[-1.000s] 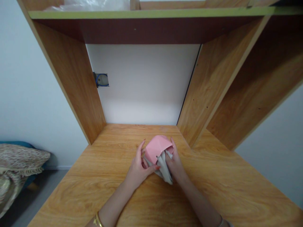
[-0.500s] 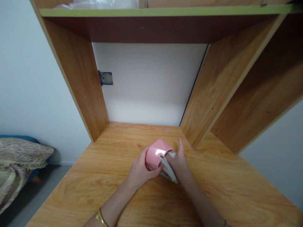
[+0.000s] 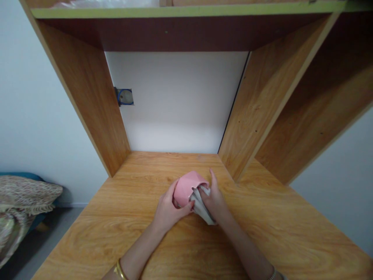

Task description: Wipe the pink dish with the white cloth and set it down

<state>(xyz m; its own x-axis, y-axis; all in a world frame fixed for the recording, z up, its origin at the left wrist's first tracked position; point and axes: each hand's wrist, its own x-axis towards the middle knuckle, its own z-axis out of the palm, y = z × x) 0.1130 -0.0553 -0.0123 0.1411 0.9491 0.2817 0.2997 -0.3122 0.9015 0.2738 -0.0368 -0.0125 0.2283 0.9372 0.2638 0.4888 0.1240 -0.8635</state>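
Observation:
A glossy pink bowl (image 3: 188, 186) with a notched, wavy rim is tipped on its side above the wooden desk, its mouth turned to the right. My left hand (image 3: 169, 208) grips it from the left, thumb near the lower rim. Bunched at the mouth is a pale grey cloth (image 3: 201, 206), part of it inside the bowl and a corner hanging down. My right hand (image 3: 215, 200) presses the cloth into the opening, fingers partly hidden by rim and cloth, thumb pointing up.
The wooden desk (image 3: 116, 225) spreads around both hands. Wooden uprights (image 3: 262, 97) and a shelf with a yellow-green edge (image 3: 175, 11) frame a white back panel (image 3: 175, 105). An uncovered wall box (image 3: 126, 97) sits at its left. A patterned blanket (image 3: 29, 190) lies at far left.
The view has shifted slightly, so the hands and bowl appear a little further left. The bowl has turned slightly, and my right hand still works the cloth at its mouth.

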